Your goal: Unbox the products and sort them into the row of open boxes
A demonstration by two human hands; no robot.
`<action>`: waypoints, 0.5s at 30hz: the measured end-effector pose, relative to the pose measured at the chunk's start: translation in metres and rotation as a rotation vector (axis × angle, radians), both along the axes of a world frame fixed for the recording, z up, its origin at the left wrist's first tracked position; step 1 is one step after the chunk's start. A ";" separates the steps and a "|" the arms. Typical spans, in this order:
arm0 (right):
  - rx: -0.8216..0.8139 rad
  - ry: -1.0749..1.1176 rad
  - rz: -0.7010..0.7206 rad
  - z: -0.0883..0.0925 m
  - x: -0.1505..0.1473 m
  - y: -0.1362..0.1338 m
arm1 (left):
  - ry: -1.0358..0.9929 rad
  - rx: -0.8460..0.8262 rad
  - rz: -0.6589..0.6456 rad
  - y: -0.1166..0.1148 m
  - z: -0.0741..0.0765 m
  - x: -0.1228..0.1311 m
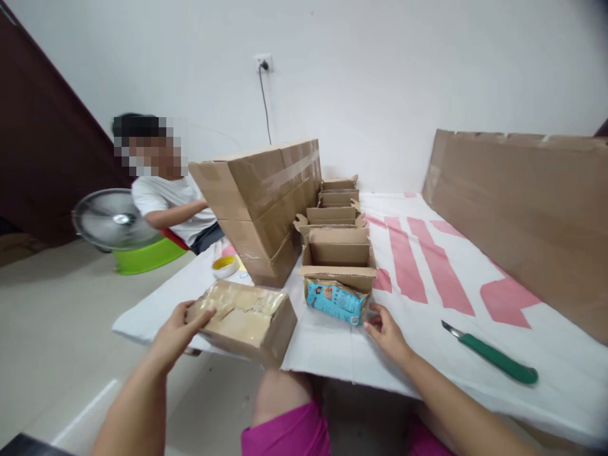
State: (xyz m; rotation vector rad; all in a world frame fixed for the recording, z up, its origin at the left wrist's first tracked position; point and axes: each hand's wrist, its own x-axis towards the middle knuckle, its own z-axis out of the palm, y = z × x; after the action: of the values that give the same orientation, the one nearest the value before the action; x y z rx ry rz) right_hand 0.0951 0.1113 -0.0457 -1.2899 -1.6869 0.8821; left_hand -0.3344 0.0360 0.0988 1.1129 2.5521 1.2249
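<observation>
My left hand (192, 320) grips the left end of a taped brown cardboard box (244, 316), thumb on top. The box lies at the table's front edge. To its right, a blue printed packet (335, 302) leans at the front of a row of open cartons. My right hand (384, 329) is at the packet's right end, fingers apart and slightly curled. Whether its fingertips touch the packet I cannot tell. The nearest open carton (337, 253) stands right behind the packet.
A green utility knife (498, 359), blade out, lies at right on the white cloth. Stacked closed cartons (266, 209) rise behind the box, beside a tape roll (225, 266). A long cardboard panel (517, 209) stands at right. Another person (166, 202) sits at left near a fan (118, 218).
</observation>
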 end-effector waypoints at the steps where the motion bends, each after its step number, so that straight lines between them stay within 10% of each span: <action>1: -0.018 0.011 -0.003 0.004 0.001 -0.005 | -0.040 -0.092 -0.071 -0.006 0.000 0.008; 9: 0.081 0.028 0.390 0.049 0.030 -0.088 | -0.083 -0.166 -0.721 -0.025 -0.018 0.116; 15: 0.061 0.069 0.065 0.022 0.097 -0.106 | -0.065 0.092 -1.005 -0.025 -0.049 0.205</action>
State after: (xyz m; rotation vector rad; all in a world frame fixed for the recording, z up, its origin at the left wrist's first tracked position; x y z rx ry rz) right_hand 0.1917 0.0052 -0.0237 -1.1571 -1.6970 0.8968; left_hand -0.1292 0.0112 0.0498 1.9436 1.4666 1.0253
